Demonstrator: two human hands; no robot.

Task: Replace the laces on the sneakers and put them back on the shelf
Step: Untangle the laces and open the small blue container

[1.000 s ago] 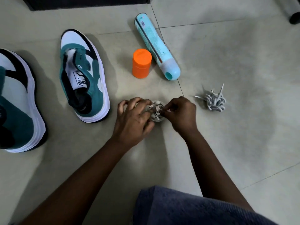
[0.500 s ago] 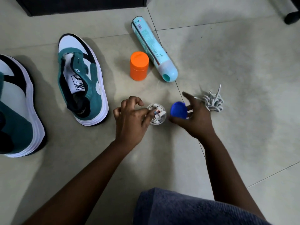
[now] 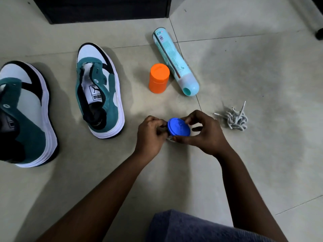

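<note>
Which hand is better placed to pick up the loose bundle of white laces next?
The right hand, probably. The bundle of white laces lies just beyond its knuckles on the floor, while the left hand sits on the far side of the blue lid. Both hands grip the lid now, so one must let go first.

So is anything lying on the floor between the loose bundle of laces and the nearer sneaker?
Yes. Both hands, left hand and right hand, holding the blue lid, sit between the lace bundle and the nearer sneaker.
</note>
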